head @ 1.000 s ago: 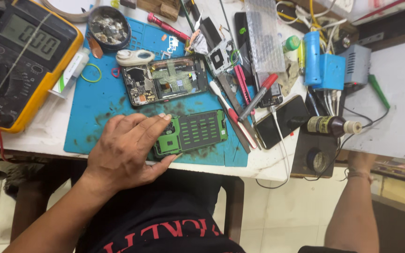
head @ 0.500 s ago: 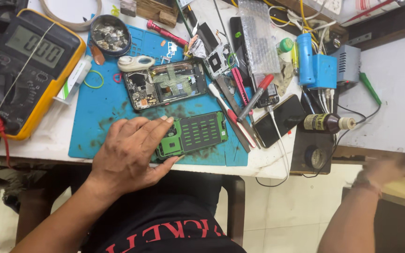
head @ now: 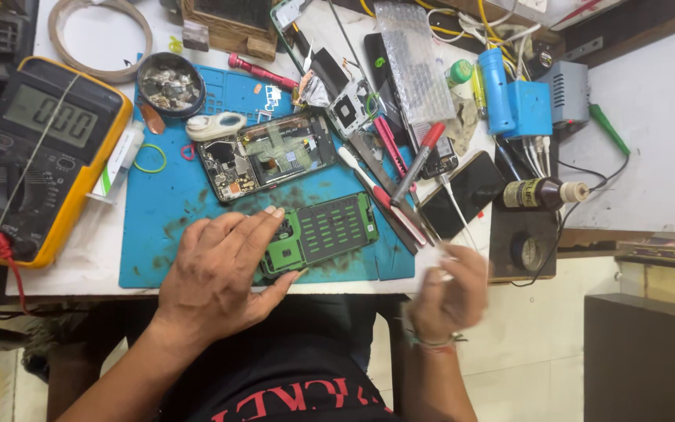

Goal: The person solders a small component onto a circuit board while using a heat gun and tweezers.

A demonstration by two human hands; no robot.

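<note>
We press our left hand (head: 216, 273) flat on the green circuit board (head: 322, 233) at the blue mat's (head: 158, 234) front edge, steadying it, while our blurred right hand (head: 447, 293) hovers, grip unclear.

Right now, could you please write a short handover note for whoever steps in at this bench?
Left hand: resting flat on the left end of the green circuit board, pinning it to the blue mat.
Right hand: raised at the table's front edge, blurred; it seems to pinch something small and white, but I cannot tell what.
Things: the opened phone lies on the mat just behind the board; the red-handled tool and other tools lie to its right; the yellow meter sits at far left.
Done: phone is open, board is out on the mat.
Left: the board is not yet back in the phone.
</note>
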